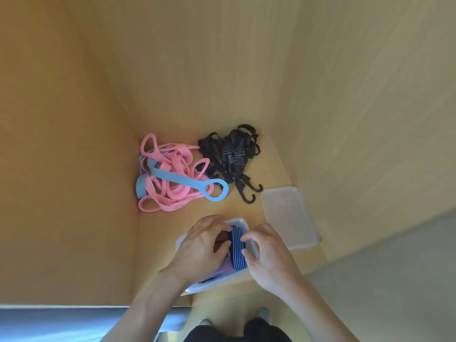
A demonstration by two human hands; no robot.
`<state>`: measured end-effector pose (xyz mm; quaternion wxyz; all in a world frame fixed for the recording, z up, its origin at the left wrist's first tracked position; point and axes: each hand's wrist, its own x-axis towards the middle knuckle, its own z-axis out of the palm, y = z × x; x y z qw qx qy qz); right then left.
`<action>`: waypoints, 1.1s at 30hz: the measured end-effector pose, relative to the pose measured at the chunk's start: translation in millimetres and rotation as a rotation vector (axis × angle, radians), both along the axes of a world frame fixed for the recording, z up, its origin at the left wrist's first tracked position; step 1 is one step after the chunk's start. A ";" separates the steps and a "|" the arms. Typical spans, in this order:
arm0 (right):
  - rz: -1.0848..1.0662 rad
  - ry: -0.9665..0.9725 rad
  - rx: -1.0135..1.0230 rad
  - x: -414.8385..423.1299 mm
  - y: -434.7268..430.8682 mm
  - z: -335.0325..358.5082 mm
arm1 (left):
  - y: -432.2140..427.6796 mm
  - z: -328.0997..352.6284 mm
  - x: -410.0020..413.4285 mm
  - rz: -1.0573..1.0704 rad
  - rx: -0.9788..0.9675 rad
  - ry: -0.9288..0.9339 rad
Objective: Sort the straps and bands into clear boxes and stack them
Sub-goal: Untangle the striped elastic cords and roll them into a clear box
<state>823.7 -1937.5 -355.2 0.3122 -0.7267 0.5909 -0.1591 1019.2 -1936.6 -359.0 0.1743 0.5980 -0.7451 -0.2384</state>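
— Why are both hands working inside the clear box (240, 222)?

— Probably they're packing the bands flat so the box can be stacked. The left hand (202, 248) is curling round the red-striped band (220, 240); the right hand (269, 257) is pinching the blue-striped band (238, 245) beside it.

— And the rest?

— Pink and blue loop straps (170, 183) are lying at eleven o'clock, black hook straps (229, 156) at twelve, a second clear tray (288, 213) at two.

A light wooden desk (246, 211) fills the middle of the frame, boxed in by wooden panels at the left (61, 169), back (197, 70) and right (370, 119). Grey floor (407, 280) shows lower right, and a blue-grey surface (61, 324) lower left.
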 end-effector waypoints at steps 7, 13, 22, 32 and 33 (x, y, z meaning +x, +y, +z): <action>-0.061 -0.092 -0.028 -11.9 -13.6 0.0 | 22.2 -12.7 -22.5 0.052 -0.052 -0.193; -0.131 0.016 -0.059 -30.2 -33.7 -15.5 | 27.7 -20.2 -32.2 -0.001 -0.059 -0.387; -0.163 0.466 -0.046 -33.2 -45.9 -36.9 | 11.4 -25.7 -23.7 -0.027 -0.076 -0.364; -0.319 0.431 0.022 -34.6 -46.0 -43.7 | -9.7 -27.2 -16.1 -0.063 -0.071 -0.343; -0.337 0.420 0.027 -35.0 -44.9 -44.0 | -10.8 -28.2 -14.7 -0.071 -0.070 -0.337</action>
